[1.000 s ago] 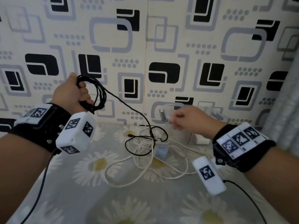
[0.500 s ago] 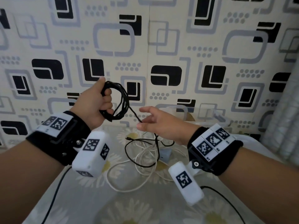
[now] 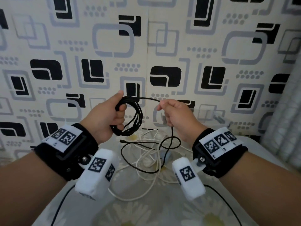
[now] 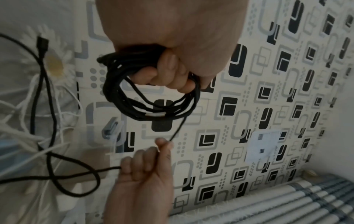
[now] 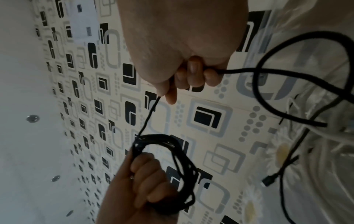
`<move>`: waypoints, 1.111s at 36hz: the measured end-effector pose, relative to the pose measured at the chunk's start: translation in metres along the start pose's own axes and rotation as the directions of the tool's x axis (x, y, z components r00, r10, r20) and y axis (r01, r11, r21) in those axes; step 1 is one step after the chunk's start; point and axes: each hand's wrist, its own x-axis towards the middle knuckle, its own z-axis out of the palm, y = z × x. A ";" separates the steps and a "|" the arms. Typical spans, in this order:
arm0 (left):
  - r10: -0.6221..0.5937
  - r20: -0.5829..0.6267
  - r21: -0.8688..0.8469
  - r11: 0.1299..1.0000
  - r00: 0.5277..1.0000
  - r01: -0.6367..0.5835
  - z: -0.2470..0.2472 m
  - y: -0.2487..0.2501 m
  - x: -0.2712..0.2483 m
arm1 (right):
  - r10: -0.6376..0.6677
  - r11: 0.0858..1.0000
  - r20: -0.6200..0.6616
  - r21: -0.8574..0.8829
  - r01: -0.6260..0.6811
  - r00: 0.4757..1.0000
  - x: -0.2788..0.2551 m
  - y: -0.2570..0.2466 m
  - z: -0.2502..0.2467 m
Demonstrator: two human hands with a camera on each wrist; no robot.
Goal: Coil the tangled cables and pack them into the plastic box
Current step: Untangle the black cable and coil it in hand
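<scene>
Left hand [image 3: 104, 118] grips the coiled black cable [image 3: 132, 121] in a fist, held up in front of the wall. Right hand [image 3: 175, 116] pinches the loose run of that cable; the tail drops onto the desk [image 3: 146, 209] over tangled white cables [image 3: 146, 160].

Black wristbands [image 3: 65, 149] carry white marker-printed tags and white camera blocks [image 3: 96, 173].

I'm holding the black cable [image 3: 130, 118] half coiled in several loops, its free tail trailing down onto the worktop. The white cables [image 3: 146, 162] are lying tangled beneath it. The clear box [image 3: 210, 111] is standing against the wall.
</scene>
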 end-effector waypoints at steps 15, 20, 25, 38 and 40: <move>-0.079 0.028 -0.270 0.959 0.996 0.084 0.012 0.014 -0.001 | 0.046 0.999 0.228 -0.001 -0.047 0.973 -0.016 0.020 0.014; -0.033 0.039 -0.394 0.918 0.999 0.046 0.014 0.019 -0.001 | 0.070 0.993 0.297 0.072 -0.095 0.952 -0.018 0.020 0.012; 0.006 0.035 -0.495 0.869 0.999 0.012 0.000 0.028 0.001 | 0.147 0.987 0.307 0.011 -0.158 0.940 -0.021 0.034 0.002; 0.111 -0.073 -0.677 0.724 0.991 -0.131 -0.012 0.020 0.010 | 0.048 0.930 0.269 -0.362 0.055 0.962 -0.037 0.050 0.010; 0.127 -0.072 -0.677 0.722 0.989 -0.142 -0.012 0.018 0.011 | -0.010 0.860 0.314 -0.482 0.169 0.949 -0.038 0.046 0.014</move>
